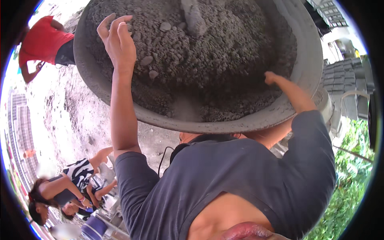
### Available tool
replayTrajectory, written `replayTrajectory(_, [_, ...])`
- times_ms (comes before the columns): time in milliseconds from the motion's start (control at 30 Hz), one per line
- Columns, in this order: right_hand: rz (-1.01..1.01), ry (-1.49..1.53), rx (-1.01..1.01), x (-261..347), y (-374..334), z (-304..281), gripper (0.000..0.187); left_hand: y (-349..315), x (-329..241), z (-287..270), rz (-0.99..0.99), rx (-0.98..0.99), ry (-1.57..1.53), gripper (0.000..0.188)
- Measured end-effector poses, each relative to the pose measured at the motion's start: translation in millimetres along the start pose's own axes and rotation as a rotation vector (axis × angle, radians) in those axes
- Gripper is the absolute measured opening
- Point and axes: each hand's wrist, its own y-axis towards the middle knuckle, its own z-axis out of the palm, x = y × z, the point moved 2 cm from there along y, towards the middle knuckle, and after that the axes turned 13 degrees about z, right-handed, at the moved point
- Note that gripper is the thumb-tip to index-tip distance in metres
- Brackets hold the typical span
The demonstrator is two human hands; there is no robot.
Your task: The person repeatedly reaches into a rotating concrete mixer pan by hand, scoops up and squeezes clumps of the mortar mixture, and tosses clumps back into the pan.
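A wide, round grey mixing pan (pixel 310 52) fills the upper part of the view, its rim close to my body. Damp grey cement-like mix (pixel 224 56) lies in it, with a few stones such as a rounded one (pixel 146 61). A thick mix-coated shaft or paddle (pixel 194 20) comes down into the mix from the far side. My left hand (pixel 120 44) is raised over the pan's left part, its fingers apart and loosely bent, holding nothing. On the right, inside the rim, my right hand (pixel 271 78) is closed just above the mix; anything in it is hidden.
A person in a red top (pixel 46 40) stands beyond the pan at the left. Two more people, one in patterned shorts (pixel 80 174), are at the lower left near a blue container (pixel 94 228). Stacked grey blocks (pixel 340 78) and green plants (pixel 352 180) are at the right.
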Motion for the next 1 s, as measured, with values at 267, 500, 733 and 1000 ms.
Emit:
replayTrajectory(267, [0.330, 0.659, 0.280, 40.3, -31.5, -4.6, 0.067, 12.4, 25.3, -28.3, -0.007, -0.066, 0.162, 0.038])
replayTrajectory(500, [0.264, -0.240, 0.731, 72.4, -52.5, -70.1, 0.061, 14.9, 54.6, -30.0, -0.037, -0.123, 0.209, 0.039])
replayTrajectory(733, [-0.259, 0.798, 0.281, 69.5, -132.0, -222.2, 0.062, 0.3, 72.7, -59.8, -0.062, -0.047, 0.290, 0.042])
replayTrajectory(1000, [-0.555, 1.594, -0.191, 33.5, -176.9, -242.5, 0.058, 8.1, 97.9, -96.9, -0.270, -0.586, -0.014, 0.054])
